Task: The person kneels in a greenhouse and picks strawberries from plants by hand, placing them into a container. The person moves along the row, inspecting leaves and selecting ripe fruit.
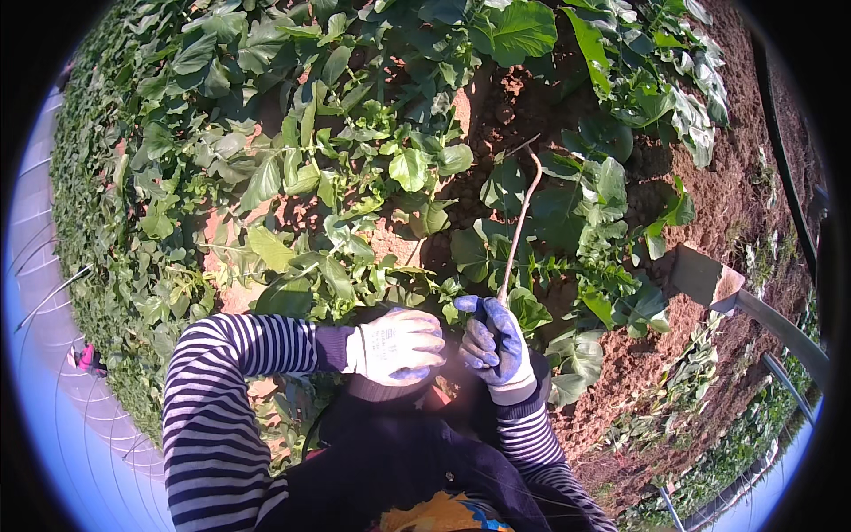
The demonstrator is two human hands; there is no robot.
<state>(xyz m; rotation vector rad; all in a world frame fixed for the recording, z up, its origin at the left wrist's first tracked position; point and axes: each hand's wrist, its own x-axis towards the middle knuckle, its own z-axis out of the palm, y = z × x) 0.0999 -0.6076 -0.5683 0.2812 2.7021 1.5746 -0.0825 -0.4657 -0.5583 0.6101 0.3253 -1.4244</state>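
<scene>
My right hand (495, 342), in a white glove with a blue coated palm, is closed around the near end of a slender hand tool (520, 226). Its thin rod bends near the far end, where a short crosspiece, perhaps a hoe blade seen edge-on, lies over the soil. Beside it, my left hand (399, 346) shows the white back of its glove, which bears printing. Its fingers curl down toward my lap, and whatever is under them is hidden. Broad-leaved green plants (405, 169) grow right in front of both hands, with leaves around the tool.
Dense leafy crop (153, 133) stretches away on the left toward a pale plastic-covered structure (46, 233). A pink item (86, 358) sits at its edge. To the right are bare reddish soil (598, 412), a grey block (708, 279) with a curved pipe (788, 332), and a dark hose-like line (774, 133).
</scene>
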